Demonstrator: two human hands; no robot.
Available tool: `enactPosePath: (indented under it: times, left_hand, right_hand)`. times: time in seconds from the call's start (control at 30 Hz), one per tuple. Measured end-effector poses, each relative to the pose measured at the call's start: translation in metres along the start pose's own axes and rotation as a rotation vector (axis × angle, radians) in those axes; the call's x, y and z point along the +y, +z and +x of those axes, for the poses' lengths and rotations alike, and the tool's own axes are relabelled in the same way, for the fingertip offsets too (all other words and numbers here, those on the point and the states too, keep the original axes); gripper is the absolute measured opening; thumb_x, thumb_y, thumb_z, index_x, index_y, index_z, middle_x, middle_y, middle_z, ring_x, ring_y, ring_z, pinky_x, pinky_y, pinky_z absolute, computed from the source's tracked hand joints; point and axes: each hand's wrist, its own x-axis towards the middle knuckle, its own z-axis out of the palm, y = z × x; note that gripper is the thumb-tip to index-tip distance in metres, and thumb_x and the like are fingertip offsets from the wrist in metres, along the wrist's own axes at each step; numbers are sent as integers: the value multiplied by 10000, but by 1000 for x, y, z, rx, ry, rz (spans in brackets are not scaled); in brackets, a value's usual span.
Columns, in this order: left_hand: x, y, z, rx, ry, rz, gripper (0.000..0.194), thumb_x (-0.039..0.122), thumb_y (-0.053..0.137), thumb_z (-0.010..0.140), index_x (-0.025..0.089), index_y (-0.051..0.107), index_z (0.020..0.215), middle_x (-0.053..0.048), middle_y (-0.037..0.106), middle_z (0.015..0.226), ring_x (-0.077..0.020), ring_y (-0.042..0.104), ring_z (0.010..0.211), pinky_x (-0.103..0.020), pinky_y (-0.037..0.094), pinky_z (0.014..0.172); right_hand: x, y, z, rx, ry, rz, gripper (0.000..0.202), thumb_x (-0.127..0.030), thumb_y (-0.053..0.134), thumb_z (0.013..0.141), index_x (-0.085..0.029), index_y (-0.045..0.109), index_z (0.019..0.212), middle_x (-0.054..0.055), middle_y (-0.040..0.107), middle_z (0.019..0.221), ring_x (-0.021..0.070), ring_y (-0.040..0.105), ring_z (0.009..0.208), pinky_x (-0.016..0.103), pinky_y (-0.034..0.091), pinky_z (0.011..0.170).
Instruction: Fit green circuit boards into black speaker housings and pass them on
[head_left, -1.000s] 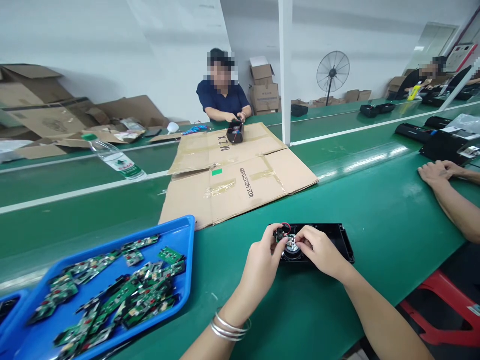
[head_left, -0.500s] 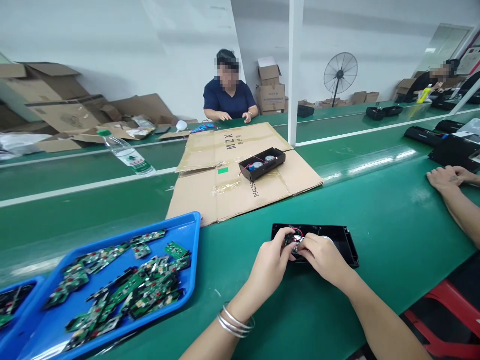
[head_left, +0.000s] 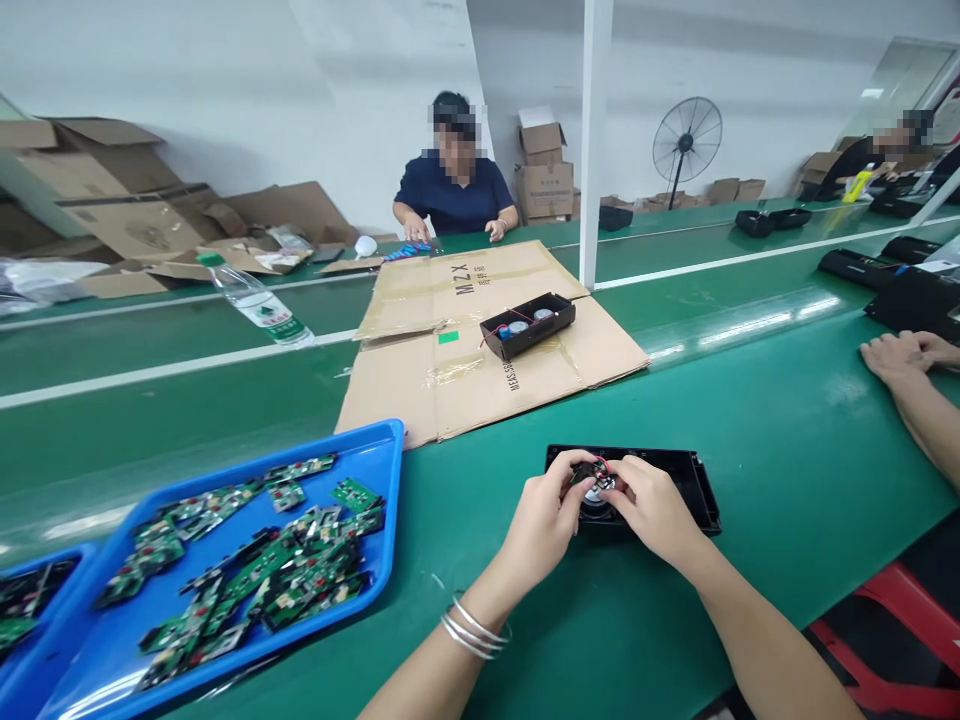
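Note:
Over the left part of an open black case (head_left: 679, 480), my left hand (head_left: 546, 510) pinches a small circuit board (head_left: 592, 476). My right hand (head_left: 654, 508) closes its fingertips on the board's right side, by a red wire. Beneath the board, a round silver speaker (head_left: 596, 503) partly shows inside the case. The case lies on the green table (head_left: 600, 620). To the left, a blue tray (head_left: 396, 500) holds several green circuit boards (head_left: 300, 565).
Flattened cardboard (head_left: 405, 390) bears another black case (head_left: 529, 325) with speakers. A bottle (head_left: 259, 305) lies left of it. Across the table sits a person (head_left: 454, 195). Another person's hands (head_left: 900, 358) rest at the right. A white post (head_left: 592, 150) stands ahead.
Both of my hands have the small board slightly higher, and more of the speaker below shows. The person across has moved a hand onto the blue items.

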Motion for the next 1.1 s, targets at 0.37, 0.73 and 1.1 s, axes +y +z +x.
enactPosePath:
  times: [0.37,0.73,1.1]
  left_hand:
    - [2,-23,3,-70,-159,30,224,326,555,771,221,483,955,82,533,525,-136,590,502,-227,423,511]
    - [-4,-38,16,-43,-308,151,479,565,416,772,193,400,470,52,451,363,-95,397,345,-225,314,415]
    - [-50,-50,42,162,-241,-79,336,478,423,821,177,491,955,0,620,653,-113,575,492,-208,413,441]
  right_hand:
    - [28,-30,6,408,148,66,307,-355,385,897,-168,621,955,47,646,772,155,591,627,281,475,621]
    - [16,-23,-6,-282,-161,-339,879,-565,680,617,-255,319,1356,88,170,1466,319,138,1326,524,168,1059]
    - [61,-60,-3,-212,-2,-511,796,-384,704,581,-293,381,1303,85,398,1322,316,377,1178,453,327,956]
